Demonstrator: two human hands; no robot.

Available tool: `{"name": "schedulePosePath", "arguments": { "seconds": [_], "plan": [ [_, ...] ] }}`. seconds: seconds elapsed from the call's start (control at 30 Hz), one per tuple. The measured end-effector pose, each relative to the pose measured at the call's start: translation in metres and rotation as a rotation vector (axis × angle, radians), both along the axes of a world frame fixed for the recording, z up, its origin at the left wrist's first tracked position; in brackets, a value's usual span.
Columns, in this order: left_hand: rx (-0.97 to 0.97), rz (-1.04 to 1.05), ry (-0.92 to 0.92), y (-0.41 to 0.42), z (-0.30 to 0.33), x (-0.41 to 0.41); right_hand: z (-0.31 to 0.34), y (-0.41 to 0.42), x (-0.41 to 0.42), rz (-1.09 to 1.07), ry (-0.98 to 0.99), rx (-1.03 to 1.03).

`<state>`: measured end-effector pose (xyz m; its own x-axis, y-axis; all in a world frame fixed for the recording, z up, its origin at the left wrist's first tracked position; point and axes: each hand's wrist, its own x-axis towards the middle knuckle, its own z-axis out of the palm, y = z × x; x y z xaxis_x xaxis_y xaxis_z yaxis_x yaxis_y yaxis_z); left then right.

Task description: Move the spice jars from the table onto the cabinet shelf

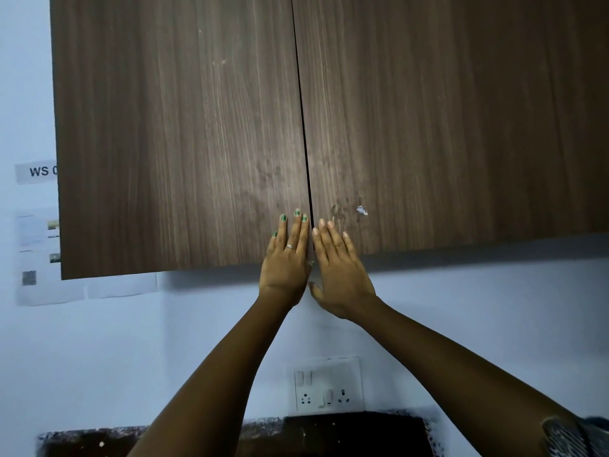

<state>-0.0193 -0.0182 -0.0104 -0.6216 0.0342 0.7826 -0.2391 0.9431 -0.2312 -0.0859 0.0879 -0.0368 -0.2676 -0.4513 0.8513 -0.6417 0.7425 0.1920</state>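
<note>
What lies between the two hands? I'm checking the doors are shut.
Only the dark seam between the cabinet doors, running down between left hand and right hand, head view.

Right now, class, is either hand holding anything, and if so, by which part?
Nothing is held. The left hand rests flat on the left cabinet door, the right hand flat on the right cabinet door, fingers straight.

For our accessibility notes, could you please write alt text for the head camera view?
Two open hands press flat against a closed wooden wall cabinet, the left hand on the left door and the right hand on the right door, beside the centre gap. A wall socket panel sits below.
</note>
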Motion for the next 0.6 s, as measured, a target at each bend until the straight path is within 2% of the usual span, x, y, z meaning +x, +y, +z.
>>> {"name": "schedulePosePath", "arguments": {
  "seconds": [0.27,0.47,0.6],
  "plan": [
    [0.006,0.095,-0.101,0.004,0.008,0.008,0.005,0.007,0.010,-0.116,-0.008,0.126],
    [-0.009,0.142,-0.196,0.009,0.018,0.023,0.022,0.015,0.034,-0.077,-0.153,0.154],
    [-0.040,0.159,-0.241,0.014,0.027,0.035,0.038,0.020,0.049,-0.069,-0.179,0.189]
  ]
}}
